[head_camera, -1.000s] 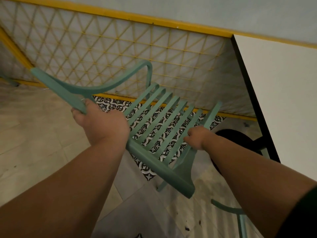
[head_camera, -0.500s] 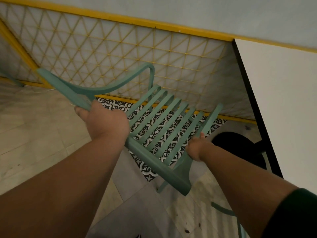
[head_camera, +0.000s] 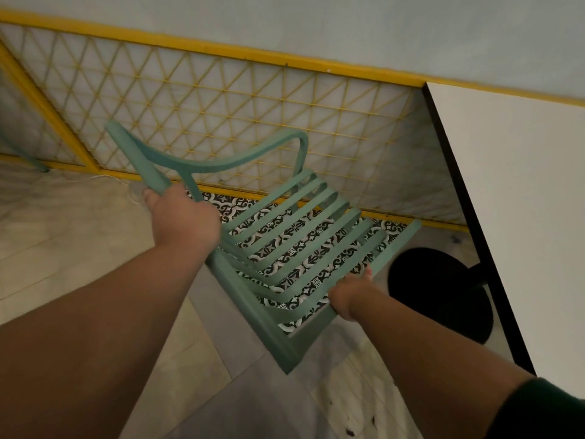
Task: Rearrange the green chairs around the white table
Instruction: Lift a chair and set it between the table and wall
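Perhaps café: pedestal table (head_camera: 519,198), patterned tiles (head_camera: 294,248)

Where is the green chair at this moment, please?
In the head view, the green chair is centre frame, held by both hands, left of the white table and in front of the yellow fence.

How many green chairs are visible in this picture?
1 fully: the green chair held by both hands, left of the white table. A green leg at far left may belong to another.

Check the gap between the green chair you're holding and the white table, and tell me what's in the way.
Nothing visible lies in that gap. Both hands, left and right, grip the green chair, with bare floor up to the white table. Only the table's black round base stands on the floor there, under the tabletop.
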The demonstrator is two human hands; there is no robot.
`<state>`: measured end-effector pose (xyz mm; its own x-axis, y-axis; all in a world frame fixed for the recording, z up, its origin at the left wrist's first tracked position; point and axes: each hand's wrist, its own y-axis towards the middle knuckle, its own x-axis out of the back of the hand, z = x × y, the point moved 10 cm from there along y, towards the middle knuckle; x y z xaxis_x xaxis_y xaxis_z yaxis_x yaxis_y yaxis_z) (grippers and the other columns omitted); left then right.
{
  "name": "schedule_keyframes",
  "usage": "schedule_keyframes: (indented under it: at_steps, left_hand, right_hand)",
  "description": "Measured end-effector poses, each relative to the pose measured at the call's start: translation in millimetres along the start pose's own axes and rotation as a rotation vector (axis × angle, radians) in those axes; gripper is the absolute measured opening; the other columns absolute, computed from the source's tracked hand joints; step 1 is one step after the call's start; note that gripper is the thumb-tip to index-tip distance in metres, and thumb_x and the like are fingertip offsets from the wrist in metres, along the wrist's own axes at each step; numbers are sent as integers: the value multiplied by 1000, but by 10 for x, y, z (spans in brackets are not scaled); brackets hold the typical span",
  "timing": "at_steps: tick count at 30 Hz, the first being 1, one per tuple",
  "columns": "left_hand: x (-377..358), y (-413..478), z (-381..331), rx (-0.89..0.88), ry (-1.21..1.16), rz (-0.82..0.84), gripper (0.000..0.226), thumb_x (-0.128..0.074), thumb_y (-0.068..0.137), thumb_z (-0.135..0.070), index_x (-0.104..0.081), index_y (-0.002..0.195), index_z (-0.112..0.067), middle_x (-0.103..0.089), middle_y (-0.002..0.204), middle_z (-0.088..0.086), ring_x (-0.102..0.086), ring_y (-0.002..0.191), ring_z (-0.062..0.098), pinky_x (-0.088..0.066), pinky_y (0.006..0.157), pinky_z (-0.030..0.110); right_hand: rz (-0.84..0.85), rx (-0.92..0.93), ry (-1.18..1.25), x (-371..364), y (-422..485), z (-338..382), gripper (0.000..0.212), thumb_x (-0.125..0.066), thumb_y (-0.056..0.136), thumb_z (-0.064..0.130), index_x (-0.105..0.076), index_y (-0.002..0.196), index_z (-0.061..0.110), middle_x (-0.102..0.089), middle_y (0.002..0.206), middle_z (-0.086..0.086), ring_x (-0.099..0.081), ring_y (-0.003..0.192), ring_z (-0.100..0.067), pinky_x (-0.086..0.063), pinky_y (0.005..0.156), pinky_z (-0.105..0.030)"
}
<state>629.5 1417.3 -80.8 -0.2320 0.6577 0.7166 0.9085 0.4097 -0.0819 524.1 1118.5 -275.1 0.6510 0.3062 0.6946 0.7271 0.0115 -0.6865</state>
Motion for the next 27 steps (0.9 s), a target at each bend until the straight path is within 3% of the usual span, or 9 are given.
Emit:
schedule_keyframes:
  at_steps: [9,15,22,27]
  left_hand:
    - [-17,308,-24,-63,12,29,56,-50,94,-13,-46,150,-12,-28,156,17,-56,114,41,-43,103,41]
    - [-50,580,-160,-144,51,63,54,-49,95,-13,-48,149,-10,-32,154,16,-52,122,38,-42,104,40]
    - [-160,815,-284,-192,64,95,53,-51,95,-12,-50,148,-11,-34,152,14,-52,111,32,-36,86,29]
    - [-169,952,-337,-219,80,122,52,-51,96,-11,-49,149,-10,-36,149,14,-47,100,27,-38,87,31]
  right_hand:
    - [12,-20,93,8,13,163,28,-60,95,13,-62,123,10,-59,126,-19,-45,131,-46,-4,107,-86]
    - [-18,-23,195,109,-9,326,21,-60,98,22,-62,119,16,-62,118,-12,-51,124,-39,-9,106,-86]
    - [8,-52,239,191,44,364,9,-63,96,22,-59,105,22,-60,101,-6,-55,116,-34,-14,107,-84]
    - [2,-84,267,245,98,440,9,-63,94,18,-61,102,21,-65,110,-9,-57,117,-36,-16,109,-82]
